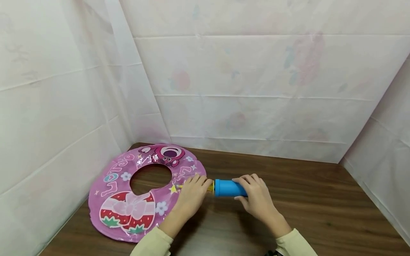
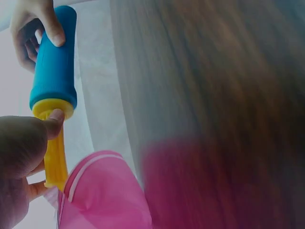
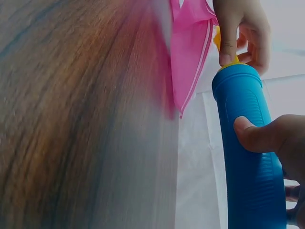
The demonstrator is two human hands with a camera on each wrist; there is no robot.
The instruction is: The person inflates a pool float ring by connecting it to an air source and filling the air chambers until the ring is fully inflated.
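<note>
A blue hand pump (image 1: 225, 188) with a yellow end lies level above the table, pointing left at a pink swim ring (image 1: 105, 213). My right hand (image 1: 256, 195) grips the pump's blue barrel, thumb on the near side. My left hand (image 1: 193, 193) holds the yellow handle part (image 2: 56, 162), its thumb up by the blue barrel's end. In the left wrist view the yellow part's far end meets the ring's pink edge (image 2: 107, 191); the exact joint is hidden. The ring looks partly filled, with wrinkled edges and strawberry, bear and flower prints.
The brown wooden table (image 1: 307, 199) extends right of and in front of the hands. White printed cloth (image 1: 256, 117) hangs behind the table, and more cloth closes it in on the left (image 1: 57, 124) and right.
</note>
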